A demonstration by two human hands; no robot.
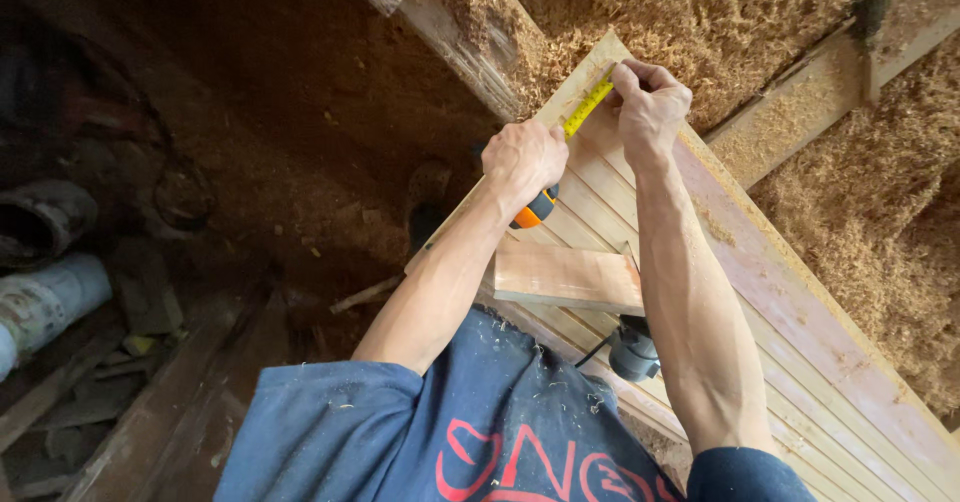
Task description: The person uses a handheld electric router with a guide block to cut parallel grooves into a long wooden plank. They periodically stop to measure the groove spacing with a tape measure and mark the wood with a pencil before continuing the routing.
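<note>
My left hand [523, 157] grips an orange and black tape measure case [535, 211] at the left edge of a long grooved wooden panel [800, 362]. Its yellow tape [588, 108] runs across the panel's far end. My right hand [650, 107] pinches the tape's end down near the panel's far corner. A short plank [565, 274] lies across the panel between my forearms.
A grey power tool [633, 352] with a black cable sits on the panel by my right forearm. Sawdust [740, 12] heaps over wooden beams [800, 102] to the right. Pipes [45, 292] and scrap wood lie on the dark floor at left.
</note>
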